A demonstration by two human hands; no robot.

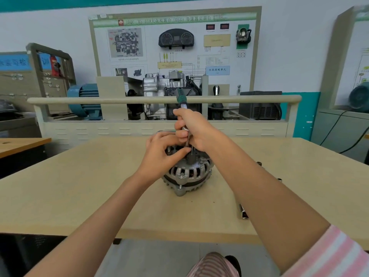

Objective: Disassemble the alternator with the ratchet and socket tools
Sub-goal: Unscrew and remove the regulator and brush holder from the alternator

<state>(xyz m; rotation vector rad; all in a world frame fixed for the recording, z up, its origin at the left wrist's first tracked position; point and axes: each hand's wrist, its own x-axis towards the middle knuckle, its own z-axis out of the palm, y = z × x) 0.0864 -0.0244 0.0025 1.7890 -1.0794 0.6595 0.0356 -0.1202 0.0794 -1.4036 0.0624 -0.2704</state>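
Observation:
A silver finned alternator point(186, 174) stands on the beige table point(83, 188) in the middle of the head view. A ratchet with a green and black handle point(180, 97) rises up and away from it. My right hand point(192, 129) grips the ratchet low, near its head, above the alternator's top. A dark socket point(189, 159) stands upright on the top of the alternator. My left hand point(163, 154) rests on the alternator's top left, with its fingertips pinching the socket. Both hands hide most of the alternator's top face.
Small metal tool parts point(244, 211) lie on the table beside my right forearm, and small sockets point(259, 163) further right. Beyond the table's far edge stands a railed training bench point(159, 99) with a gearbox and a display board. A wooden bench point(22, 143) is at left.

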